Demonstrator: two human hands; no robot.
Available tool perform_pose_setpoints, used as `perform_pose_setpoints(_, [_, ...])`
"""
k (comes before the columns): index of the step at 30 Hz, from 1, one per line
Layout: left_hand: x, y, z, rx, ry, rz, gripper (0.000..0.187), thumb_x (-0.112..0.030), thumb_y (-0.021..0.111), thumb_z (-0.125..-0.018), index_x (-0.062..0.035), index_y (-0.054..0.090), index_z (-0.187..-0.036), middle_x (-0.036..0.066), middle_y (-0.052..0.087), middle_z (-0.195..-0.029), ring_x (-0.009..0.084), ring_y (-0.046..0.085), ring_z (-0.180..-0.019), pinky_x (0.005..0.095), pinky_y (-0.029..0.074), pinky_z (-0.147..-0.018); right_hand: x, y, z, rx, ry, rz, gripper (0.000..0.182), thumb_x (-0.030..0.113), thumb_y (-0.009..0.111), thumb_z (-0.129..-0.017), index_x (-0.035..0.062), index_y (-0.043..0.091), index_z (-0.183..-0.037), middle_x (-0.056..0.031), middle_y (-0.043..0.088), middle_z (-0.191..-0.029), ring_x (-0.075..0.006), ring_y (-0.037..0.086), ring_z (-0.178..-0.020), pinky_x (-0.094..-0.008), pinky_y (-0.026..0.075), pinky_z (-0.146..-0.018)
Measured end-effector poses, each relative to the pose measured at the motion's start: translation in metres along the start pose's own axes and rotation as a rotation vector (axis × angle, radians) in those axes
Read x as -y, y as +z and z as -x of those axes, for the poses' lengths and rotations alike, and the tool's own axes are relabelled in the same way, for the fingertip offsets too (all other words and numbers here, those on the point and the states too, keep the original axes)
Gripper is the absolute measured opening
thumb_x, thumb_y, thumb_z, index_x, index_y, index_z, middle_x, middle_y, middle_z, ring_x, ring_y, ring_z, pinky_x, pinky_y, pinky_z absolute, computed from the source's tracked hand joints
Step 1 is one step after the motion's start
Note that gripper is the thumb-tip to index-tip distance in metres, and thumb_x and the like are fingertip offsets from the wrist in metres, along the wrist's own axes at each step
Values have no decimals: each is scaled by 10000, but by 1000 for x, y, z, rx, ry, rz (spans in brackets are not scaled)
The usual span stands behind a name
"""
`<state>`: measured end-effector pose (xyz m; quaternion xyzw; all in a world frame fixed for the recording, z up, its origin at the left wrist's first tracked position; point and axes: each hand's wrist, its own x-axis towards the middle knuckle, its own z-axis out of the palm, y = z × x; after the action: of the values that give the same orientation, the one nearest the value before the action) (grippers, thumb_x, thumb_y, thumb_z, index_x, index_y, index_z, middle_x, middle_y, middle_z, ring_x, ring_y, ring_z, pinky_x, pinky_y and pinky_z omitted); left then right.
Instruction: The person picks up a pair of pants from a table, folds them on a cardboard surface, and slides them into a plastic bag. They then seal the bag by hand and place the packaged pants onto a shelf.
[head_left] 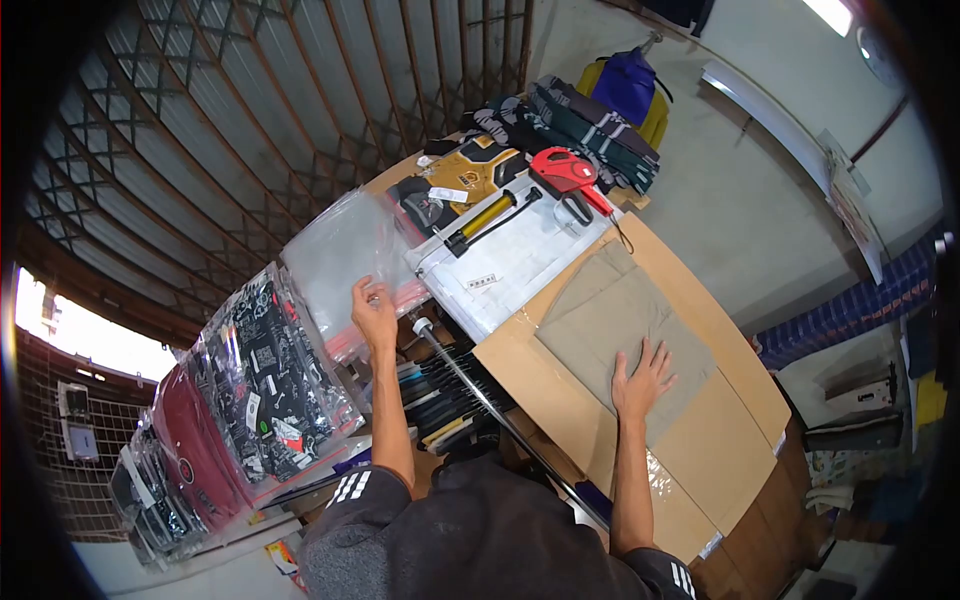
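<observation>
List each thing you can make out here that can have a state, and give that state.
Left hand: fingers partly curled, by the clear bags
Right hand: open, palm down on the beige cloth
Beige cloth: folded, flat
Cardboard: laid flat
Clear bags: lying flat
Maroon garment: bagged
Patterned garment: bagged
Yellow pump: lying down
Purple item: hung up

Matt beige cloth — smooth cardboard, glossy plastic
</observation>
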<state>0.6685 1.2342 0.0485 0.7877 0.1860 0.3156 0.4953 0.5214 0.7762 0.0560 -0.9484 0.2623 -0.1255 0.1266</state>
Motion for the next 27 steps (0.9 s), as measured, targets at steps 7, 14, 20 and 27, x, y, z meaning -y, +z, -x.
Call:
perform_pose_setpoints(7, [-124,36,98,397,267,74,207,-61,733,-872,6,776,-1064,135,763,-897,195,727,-765,321,564,-686,-24,-18,6,-46,-29,-440,649,336,770,-904,71,561,-1459,-219,508,-1556,-387,441,-1467,-662,220,-1207])
perform_pose_setpoints(14, [-226,56,247,840,354,234,285,-7,747,-828,24,780,-1110,148,751,-911,190,732,-738,304,585,-696,-52,-117,38,-58,-111,-824,704,184,836,-865,28,525,-1476,-223,666,-1376,-330,660,-1251,-446,526,-1044])
perform_pose_setpoints(20, [-283,62,382,1180,480,332,306,9,749,-809,3,786,-1113,139,747,-902,194,731,-741,311,603,-703,-146,-179,49,-214,-213,-766,690,133,814,-873,53,520,-1492,-214,667,-1374,-346,679,-1207,-416,548,-1000])
perform_pose_setpoints(27, [-320,67,505,1420,670,322,300,43,702,-835,-19,759,-1123,131,727,-976,238,737,-860,305,606,-723,-295,-201,84,-311,-49,-647,240,98,779,-862,61,771,-1099,-140,766,-1049,-318,740,-950,-387,584,-831])
